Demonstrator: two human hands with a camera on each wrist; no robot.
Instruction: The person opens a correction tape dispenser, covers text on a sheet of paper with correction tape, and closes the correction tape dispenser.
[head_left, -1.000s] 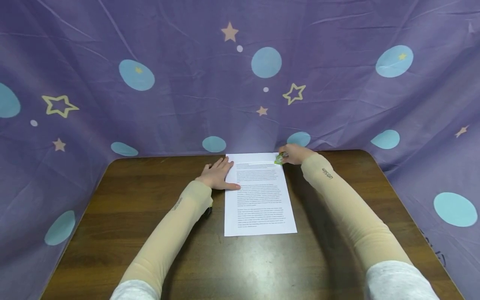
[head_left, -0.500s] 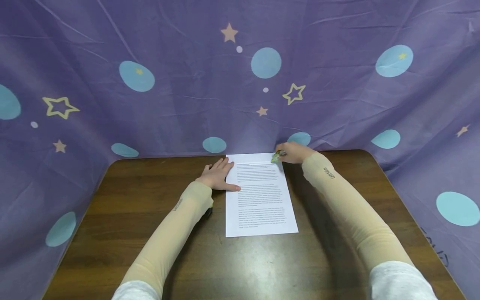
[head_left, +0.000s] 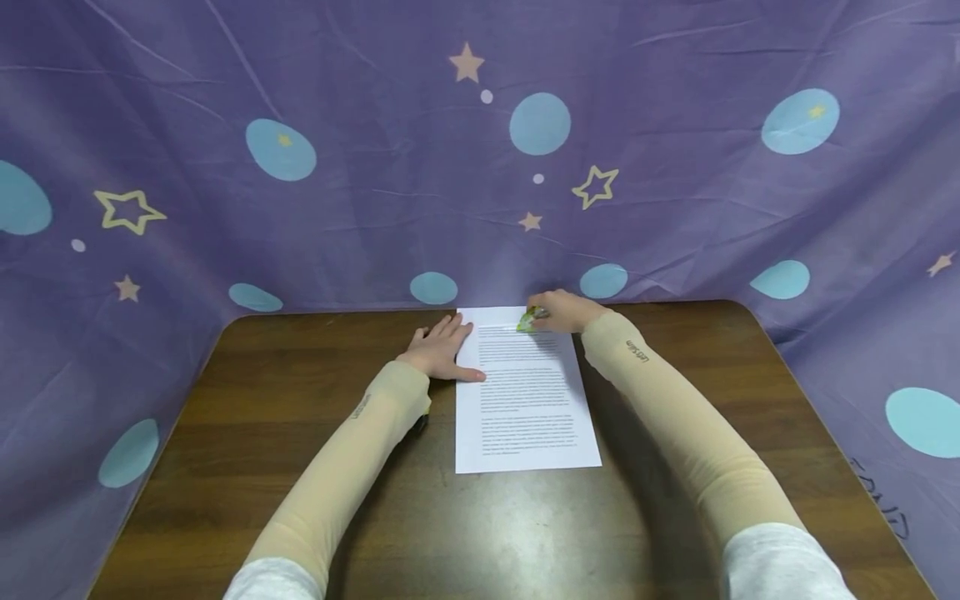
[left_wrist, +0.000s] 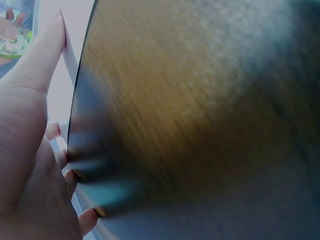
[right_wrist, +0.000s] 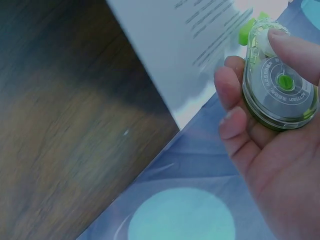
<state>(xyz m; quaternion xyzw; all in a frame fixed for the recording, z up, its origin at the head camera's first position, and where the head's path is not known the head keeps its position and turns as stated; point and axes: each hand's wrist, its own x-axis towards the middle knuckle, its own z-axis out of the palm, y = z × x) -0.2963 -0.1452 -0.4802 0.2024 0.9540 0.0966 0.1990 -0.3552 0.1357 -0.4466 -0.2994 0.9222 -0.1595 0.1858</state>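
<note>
Nearest, pale grey cuffs (head_left: 273, 579) of soft cloth lead into smooth, stretchy beige sleeves (head_left: 341, 475) that slant inward over the desk (head_left: 315, 358), a brown surface with streaked grain and a glossy patch of light toward its near edge. Beyond them lies a flat, rectangular paper sheet (head_left: 532, 425), its top reaching the middle of the desk's far edge; room to move is wide toward both side edges, tight at the back. Spread across the sheet's left edge, the left hand (head_left: 444, 348) rests with straight fingers, its grip pinching nothing. Farther up, the right hand (head_left: 566, 311) keeps its grip curled round a tape dispenser (right_wrist: 281, 82), rounded, clear plastic with a bright green hub and green tip, over the top printed lines. Behind the far edge hangs a creased purple curtain (head_left: 360, 167) with blue ovals and stars.
</note>
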